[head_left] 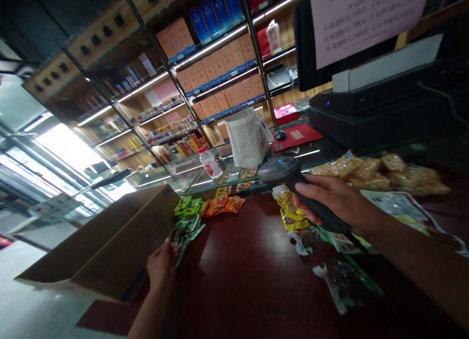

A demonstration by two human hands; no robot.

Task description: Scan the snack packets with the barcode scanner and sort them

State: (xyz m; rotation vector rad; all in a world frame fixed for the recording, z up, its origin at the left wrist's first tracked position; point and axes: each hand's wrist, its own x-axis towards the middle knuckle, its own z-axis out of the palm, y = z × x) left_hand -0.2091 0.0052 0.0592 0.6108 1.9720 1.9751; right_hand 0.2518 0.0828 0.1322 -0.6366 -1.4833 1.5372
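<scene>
My right hand (330,202) is wrapped round the handle of a dark barcode scanner (282,170), whose head points left above the red-brown counter (238,280). At the left, beside a cardboard box, my left hand (161,263) pinches the edge of a dark green snack packet (185,231). Bright green packets (189,205) and orange packets (222,205) lie just beyond it. Under and near the scanner are yellow packets (293,214) and a clear packet with dark contents (348,283).
An open cardboard box (120,236) stands at the left edge. Bagged pale snacks (395,173) lie at the right. Behind are a white paper bag (246,138), a bottle with a red cap (210,164), a red mat (302,135) and a dark register (381,114). Stocked shelves rise beyond.
</scene>
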